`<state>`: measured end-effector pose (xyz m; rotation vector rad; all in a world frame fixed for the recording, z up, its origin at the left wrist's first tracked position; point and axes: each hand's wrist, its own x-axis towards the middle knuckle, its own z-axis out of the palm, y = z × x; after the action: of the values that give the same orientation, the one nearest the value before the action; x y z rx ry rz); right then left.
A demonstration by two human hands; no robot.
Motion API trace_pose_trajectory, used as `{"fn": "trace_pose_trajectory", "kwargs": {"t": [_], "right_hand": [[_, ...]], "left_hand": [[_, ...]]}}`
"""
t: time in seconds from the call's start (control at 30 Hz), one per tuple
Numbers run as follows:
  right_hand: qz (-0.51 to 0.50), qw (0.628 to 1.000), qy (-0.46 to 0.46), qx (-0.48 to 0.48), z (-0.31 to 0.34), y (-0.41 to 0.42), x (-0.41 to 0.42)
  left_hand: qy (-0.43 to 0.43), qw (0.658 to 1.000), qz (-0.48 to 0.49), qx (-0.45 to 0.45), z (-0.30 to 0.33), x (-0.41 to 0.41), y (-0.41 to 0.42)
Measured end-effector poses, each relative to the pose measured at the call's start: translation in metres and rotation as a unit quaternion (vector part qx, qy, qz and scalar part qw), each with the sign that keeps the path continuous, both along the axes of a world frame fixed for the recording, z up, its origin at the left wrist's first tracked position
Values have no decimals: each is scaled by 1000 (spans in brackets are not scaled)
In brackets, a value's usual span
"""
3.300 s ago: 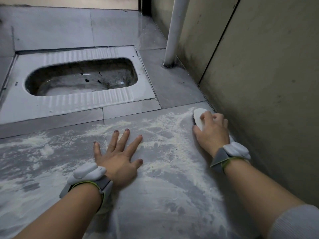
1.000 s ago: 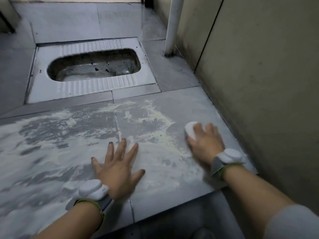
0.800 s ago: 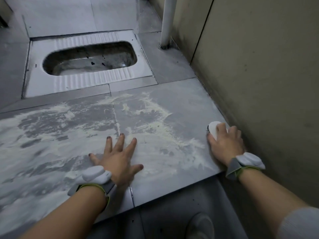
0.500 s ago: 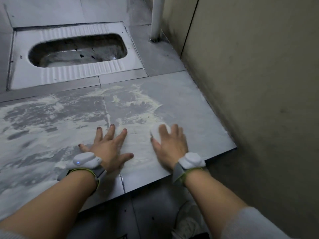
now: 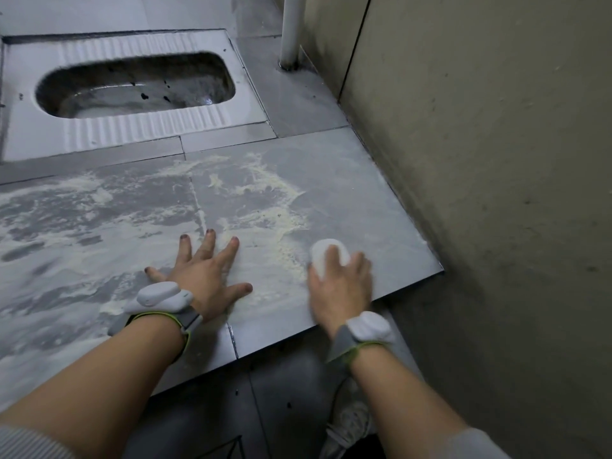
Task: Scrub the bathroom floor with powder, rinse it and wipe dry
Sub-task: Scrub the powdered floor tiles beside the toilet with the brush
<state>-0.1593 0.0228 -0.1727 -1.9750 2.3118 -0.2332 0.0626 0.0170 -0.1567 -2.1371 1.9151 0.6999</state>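
The raised grey tile floor (image 5: 337, 180) is smeared with pale yellowish powder (image 5: 265, 193), thickest at the left and middle. My right hand (image 5: 341, 286) grips a small white scrub brush (image 5: 323, 255) and presses it on the tile near the step's front right corner. Only the brush's white top shows past my fingers. My left hand (image 5: 205, 276) lies flat on the tile with fingers spread, a little left of the brush. Both wrists carry white bands.
A squat toilet pan (image 5: 132, 91) is set into the floor at the back left. A white pipe (image 5: 291, 31) rises by the beige wall (image 5: 480, 160) on the right. The tile ends in a step edge (image 5: 298, 332) down to darker floor, where a white shoe (image 5: 351, 425) shows.
My right hand has swept the brush back and forth across the tile, out to the wall, in beside my left hand, and now slightly right again. The left hand stays planted.
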Motion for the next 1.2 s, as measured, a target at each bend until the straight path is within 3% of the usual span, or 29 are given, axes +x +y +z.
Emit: {"fn": "trace_pose_trajectory", "kwargs": {"t": [0.13, 0.23, 0.33, 0.4, 0.5, 0.67, 0.8, 0.93, 1.1, 1.2], "right_hand": [[70, 993, -76, 50, 15, -15, 38], [-21, 993, -109, 29, 21, -22, 0], [-143, 987, -72, 24, 15, -10, -47], [-169, 984, -53, 18, 9, -1, -45], [-97, 995, -22, 16, -2, -3, 8], [76, 993, -79, 51, 12, -24, 68], [-22, 994, -103, 40, 20, -19, 12], [-94, 992, -62, 54, 13, 10, -2], [12, 998, -36, 52, 7, 24, 83], [67, 994, -50, 68, 11, 10, 98]], "left_hand": [[-5, 1000, 6, -1, 3, -1, 2], [-1, 1000, 3, -6, 1, 0, 3], [6, 1000, 2, -4, 2, -3, 3], [5, 1000, 4, -5, 2, -2, 3], [1, 1000, 2, -2, 1, -1, 2], [5, 1000, 3, 7, 3, 1, -1], [70, 996, -5, -60, 15, 20, 3], [8, 997, -12, -81, 26, 40, 30], [-5, 999, 32, 20, 10, 61, 45], [-4, 999, 28, 25, 7, 60, 41]]}}
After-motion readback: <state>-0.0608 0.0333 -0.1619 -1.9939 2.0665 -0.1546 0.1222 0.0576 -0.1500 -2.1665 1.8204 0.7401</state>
